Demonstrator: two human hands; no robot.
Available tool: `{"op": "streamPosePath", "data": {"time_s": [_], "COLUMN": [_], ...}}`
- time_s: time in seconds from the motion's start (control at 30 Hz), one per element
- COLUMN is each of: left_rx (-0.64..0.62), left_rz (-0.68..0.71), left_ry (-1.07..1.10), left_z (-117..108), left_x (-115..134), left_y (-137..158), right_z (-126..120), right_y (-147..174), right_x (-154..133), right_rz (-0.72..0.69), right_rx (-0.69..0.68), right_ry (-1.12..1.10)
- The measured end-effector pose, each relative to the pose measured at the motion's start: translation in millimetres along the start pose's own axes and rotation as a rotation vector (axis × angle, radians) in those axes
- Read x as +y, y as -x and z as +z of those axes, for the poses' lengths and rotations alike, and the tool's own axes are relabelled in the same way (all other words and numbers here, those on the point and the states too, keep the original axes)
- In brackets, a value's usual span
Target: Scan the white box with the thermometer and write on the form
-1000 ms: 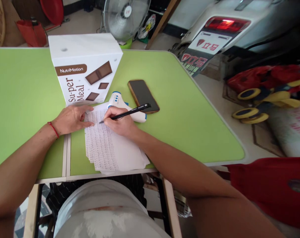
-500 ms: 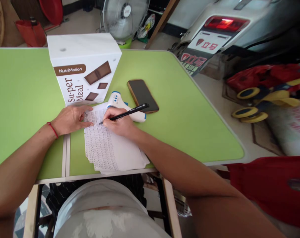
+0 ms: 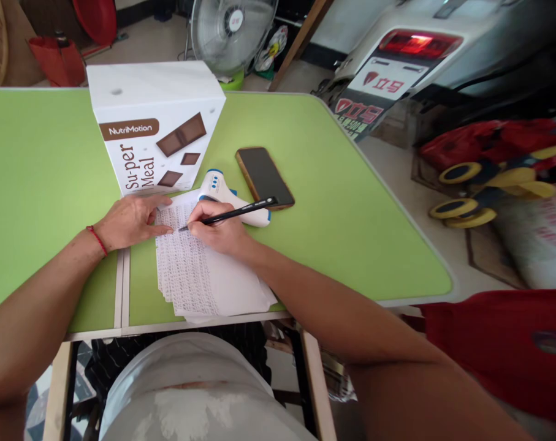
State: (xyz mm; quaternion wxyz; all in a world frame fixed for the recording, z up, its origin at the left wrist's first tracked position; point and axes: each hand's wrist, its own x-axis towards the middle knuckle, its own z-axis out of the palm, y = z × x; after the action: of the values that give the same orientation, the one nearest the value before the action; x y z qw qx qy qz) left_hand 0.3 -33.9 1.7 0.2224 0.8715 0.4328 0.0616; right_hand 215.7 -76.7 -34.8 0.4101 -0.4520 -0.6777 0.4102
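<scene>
Between my fingers, my right hand [image 3: 220, 228] pinches a black pen [image 3: 241, 210], its tip down at the handwritten paper [image 3: 190, 269]. Dense lines of writing cover the paper's left part; the right part is blank. My left hand [image 3: 133, 222], with a red cord at the wrist, rests flat at the sheet's left edge, thumb and fingers apart. Just beyond the paper lies a white and blue infrared thermometer [image 3: 216, 187], partly hidden by my right hand and the pen. A dark phone [image 3: 266, 174] lies behind the pen's top end.
A white NutriMotion box [image 3: 144, 141] stands on the green table [image 3: 351, 233] behind my left hand. Past the table are a fan [image 3: 234, 43], a red bag [image 3: 57, 61] and a white scooter [image 3: 411, 49]. Red cloth [image 3: 498, 343] is at the right.
The pen tip and my right hand have shifted slightly left on the paper, and the pen's top end sits a little lower. My left hand has stayed put.
</scene>
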Motion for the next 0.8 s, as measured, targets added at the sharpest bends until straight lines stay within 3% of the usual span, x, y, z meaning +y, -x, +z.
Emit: {"op": "streamPosePath", "data": {"time_s": [0.8], "left_rx": [0.017], "left_rz": [0.027], "left_ry": [0.010], "left_z": [0.3], "left_x": [-3.1], "left_y": [0.2], "right_z": [-1.4], "right_y": [-0.1], "right_x": [-1.5], "right_rz": [-0.016], "right_rx": [-0.052], "right_ry": [0.079]}}
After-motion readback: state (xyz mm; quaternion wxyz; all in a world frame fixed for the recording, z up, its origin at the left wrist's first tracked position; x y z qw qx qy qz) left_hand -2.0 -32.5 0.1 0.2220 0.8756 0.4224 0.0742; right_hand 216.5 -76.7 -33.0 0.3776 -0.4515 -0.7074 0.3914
